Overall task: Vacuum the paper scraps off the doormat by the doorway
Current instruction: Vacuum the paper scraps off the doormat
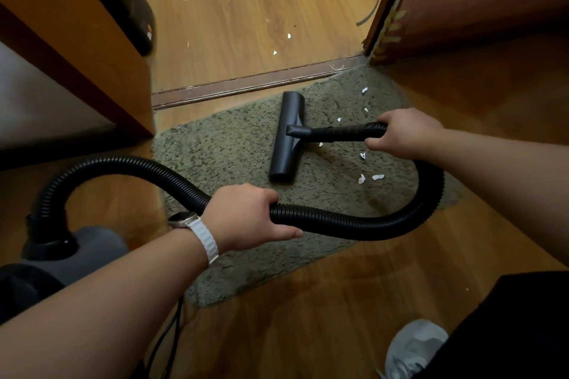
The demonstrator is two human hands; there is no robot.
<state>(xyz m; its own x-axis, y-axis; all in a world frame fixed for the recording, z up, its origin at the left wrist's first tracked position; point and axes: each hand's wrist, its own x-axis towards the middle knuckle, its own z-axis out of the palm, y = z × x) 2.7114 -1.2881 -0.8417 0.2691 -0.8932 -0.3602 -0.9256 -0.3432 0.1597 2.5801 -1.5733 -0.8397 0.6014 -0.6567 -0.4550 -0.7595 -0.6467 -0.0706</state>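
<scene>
A shaggy olive doormat (228, 148) lies before the doorway threshold. The black floor nozzle (286, 137) rests flat on the mat's middle. My right hand (403, 134) grips the hose's wand end just behind the nozzle. My left hand (249, 214) is closed around the ribbed black hose (354, 226), which loops over the mat's near side. Several white paper scraps (369, 178) lie on the mat right of the nozzle, some near my right hand and some toward the far right corner (364, 90).
The grey vacuum body (77, 252) sits at lower left with its cord trailing. A wooden cabinet (77, 49) stands left, an open door (462, 0) right. More scraps (281, 44) dot the floor beyond the threshold (246, 86). A shoe (412, 351) is at bottom right.
</scene>
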